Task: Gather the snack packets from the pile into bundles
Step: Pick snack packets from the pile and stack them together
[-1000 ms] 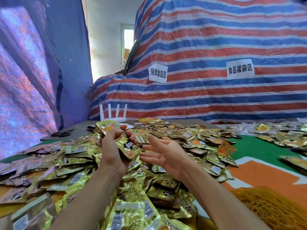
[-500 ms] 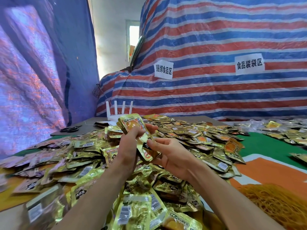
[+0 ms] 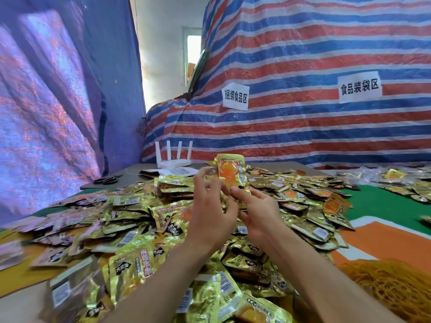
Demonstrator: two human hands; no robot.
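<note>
Bundle in the making: my left hand [image 3: 210,213] curls round a small upright stack of gold foil snack packets [image 3: 229,173], the orange-printed front packet rising above my fingers. My right hand [image 3: 260,213], fingers fairly straight, presses the stack's lower end from the other side. Below and all around the grip sprawls the loose pile of gold foil packets [image 3: 144,220]. I judge the stack is being squared up. Next it needs more packets, or a tie from the tangled heap of yellow rubber bands [image 3: 384,290] low to the grip's right.
</note>
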